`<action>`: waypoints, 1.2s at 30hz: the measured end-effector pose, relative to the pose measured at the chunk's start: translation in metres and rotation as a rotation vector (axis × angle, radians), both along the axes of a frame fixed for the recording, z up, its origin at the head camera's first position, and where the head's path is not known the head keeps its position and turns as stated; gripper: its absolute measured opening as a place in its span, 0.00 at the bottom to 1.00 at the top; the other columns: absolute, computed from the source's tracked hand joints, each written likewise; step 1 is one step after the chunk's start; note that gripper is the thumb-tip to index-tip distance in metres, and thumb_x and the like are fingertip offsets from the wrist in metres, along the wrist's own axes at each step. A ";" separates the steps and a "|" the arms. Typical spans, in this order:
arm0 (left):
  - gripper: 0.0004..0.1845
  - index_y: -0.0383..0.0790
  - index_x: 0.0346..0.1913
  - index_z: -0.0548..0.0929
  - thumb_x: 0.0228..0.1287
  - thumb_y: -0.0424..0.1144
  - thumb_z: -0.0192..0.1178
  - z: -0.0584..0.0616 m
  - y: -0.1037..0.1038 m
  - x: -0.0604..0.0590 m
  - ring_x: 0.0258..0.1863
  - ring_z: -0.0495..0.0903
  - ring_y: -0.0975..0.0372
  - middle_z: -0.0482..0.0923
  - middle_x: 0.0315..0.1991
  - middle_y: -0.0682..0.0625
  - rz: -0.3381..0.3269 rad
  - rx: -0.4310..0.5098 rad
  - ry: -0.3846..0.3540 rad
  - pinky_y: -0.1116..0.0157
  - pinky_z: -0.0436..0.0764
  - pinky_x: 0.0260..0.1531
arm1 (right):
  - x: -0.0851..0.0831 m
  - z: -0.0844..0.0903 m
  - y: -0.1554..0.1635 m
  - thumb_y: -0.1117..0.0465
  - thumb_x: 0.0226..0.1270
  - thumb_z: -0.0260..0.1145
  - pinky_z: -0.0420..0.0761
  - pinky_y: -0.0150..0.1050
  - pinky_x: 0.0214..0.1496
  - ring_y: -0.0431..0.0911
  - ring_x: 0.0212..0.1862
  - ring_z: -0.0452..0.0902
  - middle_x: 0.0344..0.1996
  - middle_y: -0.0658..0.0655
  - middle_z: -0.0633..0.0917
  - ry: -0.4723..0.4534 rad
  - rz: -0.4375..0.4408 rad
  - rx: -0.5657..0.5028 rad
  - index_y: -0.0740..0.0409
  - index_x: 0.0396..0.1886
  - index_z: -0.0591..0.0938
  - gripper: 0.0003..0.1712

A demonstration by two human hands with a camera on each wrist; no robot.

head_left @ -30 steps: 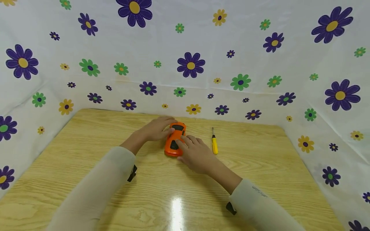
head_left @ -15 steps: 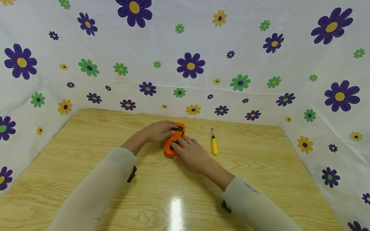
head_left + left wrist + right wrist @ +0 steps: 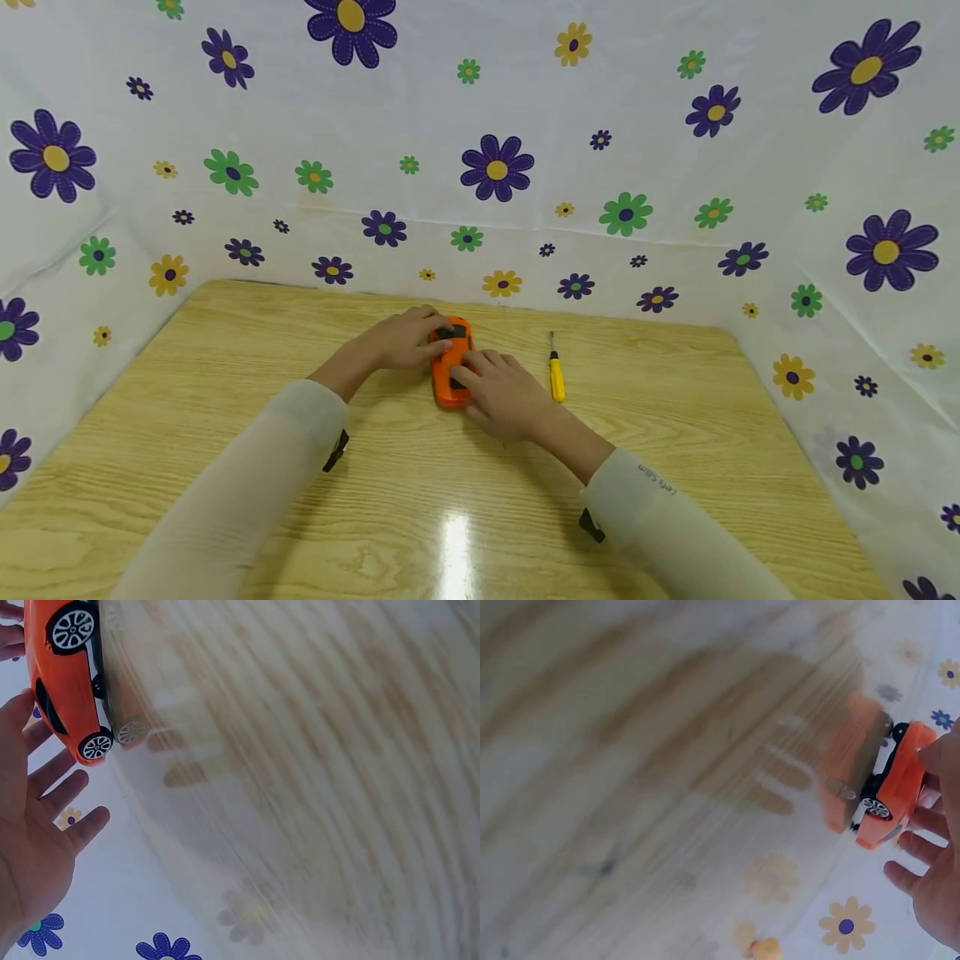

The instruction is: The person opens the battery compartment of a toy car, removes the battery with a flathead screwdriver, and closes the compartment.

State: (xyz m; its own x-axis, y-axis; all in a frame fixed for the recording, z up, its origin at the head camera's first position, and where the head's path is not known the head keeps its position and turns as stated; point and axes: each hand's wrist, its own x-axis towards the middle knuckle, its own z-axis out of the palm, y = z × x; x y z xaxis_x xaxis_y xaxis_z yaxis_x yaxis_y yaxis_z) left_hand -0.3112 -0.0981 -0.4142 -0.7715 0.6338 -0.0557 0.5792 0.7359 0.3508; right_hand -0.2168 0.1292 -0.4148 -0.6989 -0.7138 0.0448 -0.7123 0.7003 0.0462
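Note:
An orange toy car [image 3: 447,360] with dark windows is on the table between my two hands, its wheels toward the tabletop. My left hand [image 3: 405,337] holds its left side near the far end, the thumb on the roof. From the near right, my right hand [image 3: 510,396] grips the car with thumb and index finger over the rear window and roof. In the left wrist view, the spoked wheels of the toy car [image 3: 64,682] show, and the other fingers spread away from it. The right wrist view has the toy car [image 3: 896,787] against the fingers.
A screwdriver [image 3: 556,375] with a yellow handle lies on the wooden table [image 3: 660,433], right of the car, tip pointing away. A white flowered cloth [image 3: 420,108] encloses the back and sides. Glare brightens the table's near middle.
The toy car has turned slightly, its far end swinging to the left. Both hands have shifted slightly with it. The screwdriver lies as before.

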 end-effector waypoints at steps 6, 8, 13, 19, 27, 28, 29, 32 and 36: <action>0.31 0.44 0.72 0.73 0.79 0.60 0.48 0.001 -0.002 0.004 0.58 0.75 0.47 0.71 0.64 0.40 0.033 -0.039 0.028 0.46 0.78 0.62 | -0.010 -0.005 0.011 0.55 0.74 0.55 0.69 0.55 0.73 0.55 0.71 0.65 0.68 0.57 0.71 0.003 0.051 -0.010 0.49 0.72 0.71 0.27; 0.31 0.43 0.71 0.74 0.79 0.61 0.48 0.001 -0.002 0.005 0.56 0.75 0.48 0.71 0.62 0.41 0.047 -0.035 0.032 0.47 0.79 0.59 | -0.012 -0.005 0.015 0.56 0.73 0.55 0.67 0.54 0.75 0.55 0.72 0.65 0.68 0.56 0.71 0.011 0.067 -0.006 0.49 0.72 0.71 0.28; 0.31 0.42 0.70 0.74 0.78 0.61 0.49 0.000 -0.002 0.007 0.57 0.74 0.47 0.70 0.62 0.40 0.052 -0.010 0.029 0.47 0.79 0.60 | -0.013 -0.001 0.021 0.56 0.74 0.57 0.61 0.53 0.79 0.55 0.74 0.62 0.70 0.58 0.71 0.038 0.111 0.032 0.50 0.72 0.71 0.28; 0.31 0.42 0.74 0.71 0.79 0.58 0.50 -0.001 -0.007 0.004 0.67 0.70 0.45 0.67 0.71 0.40 0.005 0.039 0.019 0.44 0.73 0.68 | -0.005 0.002 0.014 0.49 0.80 0.57 0.66 0.54 0.76 0.58 0.72 0.64 0.69 0.58 0.72 0.100 0.096 0.038 0.50 0.72 0.72 0.26; 0.24 0.46 0.69 0.78 0.80 0.53 0.51 -0.004 -0.008 0.000 0.70 0.69 0.47 0.71 0.71 0.42 -0.128 0.077 0.074 0.46 0.69 0.72 | 0.004 -0.005 -0.002 0.42 0.82 0.53 0.81 0.55 0.60 0.57 0.60 0.71 0.63 0.59 0.74 0.122 0.020 -0.023 0.50 0.70 0.73 0.27; 0.24 0.46 0.69 0.78 0.80 0.53 0.51 -0.004 -0.008 0.000 0.70 0.69 0.47 0.71 0.70 0.42 -0.137 0.072 0.083 0.46 0.69 0.72 | 0.004 -0.006 -0.003 0.42 0.82 0.53 0.82 0.54 0.59 0.57 0.60 0.71 0.63 0.59 0.74 0.119 0.012 -0.024 0.49 0.70 0.73 0.27; 0.24 0.46 0.69 0.78 0.81 0.54 0.51 -0.005 -0.008 0.001 0.70 0.69 0.47 0.71 0.70 0.42 -0.141 0.067 0.088 0.46 0.69 0.72 | 0.005 -0.006 -0.003 0.42 0.82 0.53 0.82 0.54 0.59 0.57 0.59 0.71 0.63 0.59 0.74 0.116 0.005 -0.023 0.49 0.70 0.73 0.26; 0.25 0.46 0.70 0.77 0.81 0.55 0.50 -0.006 -0.008 0.002 0.69 0.69 0.47 0.71 0.70 0.42 -0.134 0.038 0.101 0.46 0.71 0.70 | 0.004 -0.008 -0.004 0.43 0.82 0.54 0.82 0.52 0.58 0.56 0.58 0.71 0.62 0.59 0.75 0.106 -0.003 -0.034 0.49 0.69 0.74 0.25; 0.26 0.48 0.71 0.76 0.81 0.57 0.48 -0.007 -0.008 0.004 0.66 0.71 0.49 0.72 0.68 0.44 -0.135 -0.030 0.144 0.47 0.74 0.67 | 0.004 -0.008 -0.003 0.46 0.80 0.56 0.81 0.51 0.58 0.55 0.56 0.71 0.61 0.59 0.76 0.091 -0.003 -0.056 0.49 0.68 0.75 0.24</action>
State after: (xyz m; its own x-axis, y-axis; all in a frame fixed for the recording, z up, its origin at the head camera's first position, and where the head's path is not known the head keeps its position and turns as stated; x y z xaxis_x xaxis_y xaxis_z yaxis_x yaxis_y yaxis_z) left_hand -0.3075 -0.1061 -0.4211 -0.6813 0.7314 0.0287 0.7157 0.6574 0.2358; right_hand -0.2133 0.1263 -0.4229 -0.6921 -0.7064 0.1480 -0.7050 0.7056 0.0711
